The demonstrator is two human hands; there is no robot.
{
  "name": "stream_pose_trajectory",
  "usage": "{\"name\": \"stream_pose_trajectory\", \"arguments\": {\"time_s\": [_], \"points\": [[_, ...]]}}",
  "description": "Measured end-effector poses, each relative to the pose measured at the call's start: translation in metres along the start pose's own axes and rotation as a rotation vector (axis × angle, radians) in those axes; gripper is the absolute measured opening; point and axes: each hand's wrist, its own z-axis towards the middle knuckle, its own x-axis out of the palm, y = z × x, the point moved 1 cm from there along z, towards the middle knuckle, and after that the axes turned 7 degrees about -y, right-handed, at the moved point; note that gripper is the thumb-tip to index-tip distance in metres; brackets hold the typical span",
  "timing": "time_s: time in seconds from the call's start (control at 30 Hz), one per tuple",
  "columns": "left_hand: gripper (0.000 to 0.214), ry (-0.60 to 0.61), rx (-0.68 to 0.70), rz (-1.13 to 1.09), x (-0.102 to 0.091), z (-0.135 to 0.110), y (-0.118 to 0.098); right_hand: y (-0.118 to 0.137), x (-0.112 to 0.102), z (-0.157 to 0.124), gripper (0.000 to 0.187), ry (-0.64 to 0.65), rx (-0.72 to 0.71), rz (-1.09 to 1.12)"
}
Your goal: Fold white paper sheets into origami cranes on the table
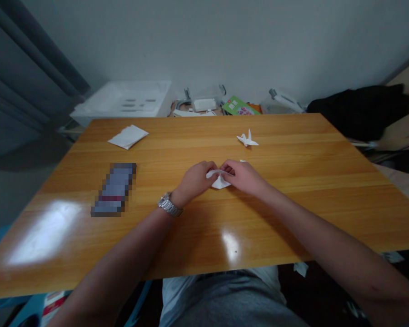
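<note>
Between my two hands is a small piece of folded white paper (219, 182), just above or on the wooden table (191, 245). My left hand (197, 178), with a metal watch (169, 204) on its wrist, pinches the paper's left side. Fingers of my right hand (241, 175) close on its right side. Part of the paper is hidden behind the fingers. Beyond my right hand stands a folded paper crane (247, 138). A tiny white scrap (242, 161) shows just behind that hand.
A stack of white paper sheets (128, 136) lies at the table's back left. Nearer sits a phone-shaped object (115, 188), blurred by pixels. Behind the table are a white plastic tray (136, 100), a green booklet (240, 106) and a black cloth (357, 111).
</note>
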Motion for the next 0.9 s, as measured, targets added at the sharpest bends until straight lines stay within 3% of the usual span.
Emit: {"name": "stream_pose_trajectory", "arguments": {"time_s": [0.27, 0.5, 0.9], "points": [[0.021, -0.044, -0.063, -0.067, 0.003, -0.004, -0.004, -0.008, 0.01, -0.012, 0.006, -0.13, -0.053, 0.129], [0.013, -0.042, -0.06, -0.128, 0.002, -0.005, -0.009, -0.01, 0.011, -0.02, 0.01, -0.157, -0.046, 0.205], [0.02, -0.026, -0.102, -0.478, 0.002, -0.011, -0.003, -0.011, 0.005, -0.024, 0.017, -0.169, -0.083, 0.312]]}}
